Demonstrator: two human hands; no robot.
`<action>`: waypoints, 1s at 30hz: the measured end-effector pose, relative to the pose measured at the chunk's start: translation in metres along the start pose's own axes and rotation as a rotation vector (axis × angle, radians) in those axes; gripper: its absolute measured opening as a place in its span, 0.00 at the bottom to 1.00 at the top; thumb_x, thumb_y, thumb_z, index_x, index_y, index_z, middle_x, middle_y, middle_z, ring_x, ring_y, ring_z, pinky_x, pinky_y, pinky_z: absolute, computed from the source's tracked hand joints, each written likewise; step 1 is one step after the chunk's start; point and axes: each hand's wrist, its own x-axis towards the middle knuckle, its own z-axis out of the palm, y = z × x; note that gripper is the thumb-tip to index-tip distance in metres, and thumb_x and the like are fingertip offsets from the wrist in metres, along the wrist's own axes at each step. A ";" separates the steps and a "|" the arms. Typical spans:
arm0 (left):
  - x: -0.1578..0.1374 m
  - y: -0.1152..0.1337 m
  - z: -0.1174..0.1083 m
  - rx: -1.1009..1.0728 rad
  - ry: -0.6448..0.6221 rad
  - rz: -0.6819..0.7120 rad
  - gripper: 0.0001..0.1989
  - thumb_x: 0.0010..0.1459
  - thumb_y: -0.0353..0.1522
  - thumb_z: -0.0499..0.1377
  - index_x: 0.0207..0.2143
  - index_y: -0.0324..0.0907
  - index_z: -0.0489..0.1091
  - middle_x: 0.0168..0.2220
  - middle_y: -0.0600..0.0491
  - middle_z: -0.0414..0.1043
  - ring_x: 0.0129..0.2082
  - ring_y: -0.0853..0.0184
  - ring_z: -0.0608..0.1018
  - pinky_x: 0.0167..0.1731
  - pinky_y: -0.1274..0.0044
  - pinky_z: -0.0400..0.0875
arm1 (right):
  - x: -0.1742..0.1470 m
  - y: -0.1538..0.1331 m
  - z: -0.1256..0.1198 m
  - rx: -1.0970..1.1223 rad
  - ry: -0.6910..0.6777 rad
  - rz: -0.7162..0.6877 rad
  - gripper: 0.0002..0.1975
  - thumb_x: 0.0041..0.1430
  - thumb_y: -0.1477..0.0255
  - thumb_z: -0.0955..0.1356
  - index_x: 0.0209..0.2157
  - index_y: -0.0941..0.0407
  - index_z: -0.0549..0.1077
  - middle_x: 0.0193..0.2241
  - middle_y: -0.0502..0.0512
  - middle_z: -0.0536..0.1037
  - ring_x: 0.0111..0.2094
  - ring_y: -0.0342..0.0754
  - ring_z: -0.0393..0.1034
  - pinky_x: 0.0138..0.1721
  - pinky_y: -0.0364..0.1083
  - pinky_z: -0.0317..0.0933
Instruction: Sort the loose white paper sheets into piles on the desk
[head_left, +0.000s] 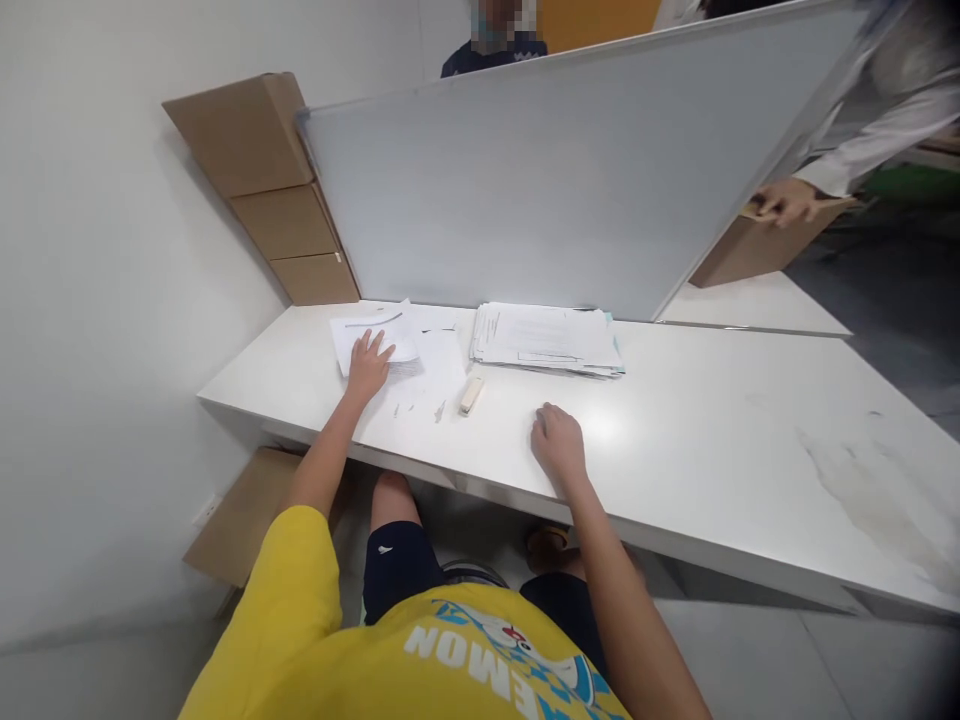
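Seemingly, we had one stack [544, 338] gathered; papers [403, 338] under our spread left hand [370, 362] lay askew, right hand [559, 445] loosely curled

Open toward the right edge, walled at the back.
Free to cross the white rectangular table [720, 430] rightward of the right hand [559, 445]; barred mid back edge by an upright pale-grey panel [510, 200], at the back left corner by brown cardboard boxes [281, 222], short of that edge by a thick white paper stack [547, 338].
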 end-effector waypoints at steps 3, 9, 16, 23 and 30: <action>0.005 -0.010 0.029 -0.005 -0.236 0.008 0.23 0.65 0.31 0.46 0.60 0.43 0.64 0.68 0.49 0.51 0.70 0.56 0.49 0.66 0.60 0.45 | 0.003 -0.004 -0.003 0.020 0.024 0.022 0.16 0.61 0.74 0.58 0.46 0.59 0.73 0.52 0.64 0.73 0.54 0.56 0.63 0.56 0.55 0.53; 0.013 -0.028 0.044 -0.024 -0.452 0.055 0.26 0.67 0.37 0.44 0.65 0.41 0.55 0.68 0.49 0.51 0.67 0.58 0.56 0.64 0.68 0.52 | 0.005 -0.011 -0.009 0.036 0.009 0.058 0.14 0.61 0.74 0.59 0.44 0.58 0.72 0.51 0.63 0.73 0.53 0.56 0.63 0.55 0.54 0.52; 0.008 -0.019 0.047 -0.013 -0.535 0.050 0.34 0.63 0.44 0.50 0.68 0.41 0.49 0.71 0.47 0.41 0.69 0.53 0.49 0.64 0.66 0.51 | 0.004 -0.011 -0.012 0.041 -0.006 0.071 0.14 0.61 0.74 0.58 0.44 0.58 0.71 0.51 0.63 0.73 0.53 0.56 0.63 0.54 0.54 0.51; 0.001 0.007 0.053 0.008 -0.433 -0.098 0.42 0.58 0.55 0.50 0.68 0.42 0.49 0.70 0.44 0.41 0.69 0.46 0.45 0.64 0.51 0.40 | 0.004 -0.010 -0.010 0.052 0.019 0.056 0.15 0.61 0.74 0.58 0.44 0.57 0.71 0.50 0.63 0.73 0.52 0.56 0.63 0.54 0.54 0.51; 0.003 0.055 0.073 -0.047 -0.346 -0.265 0.44 0.59 0.55 0.49 0.69 0.38 0.44 0.70 0.37 0.37 0.69 0.42 0.44 0.62 0.49 0.43 | 0.004 -0.008 -0.007 0.047 0.011 0.057 0.15 0.61 0.74 0.59 0.45 0.58 0.72 0.50 0.63 0.73 0.52 0.56 0.64 0.54 0.55 0.53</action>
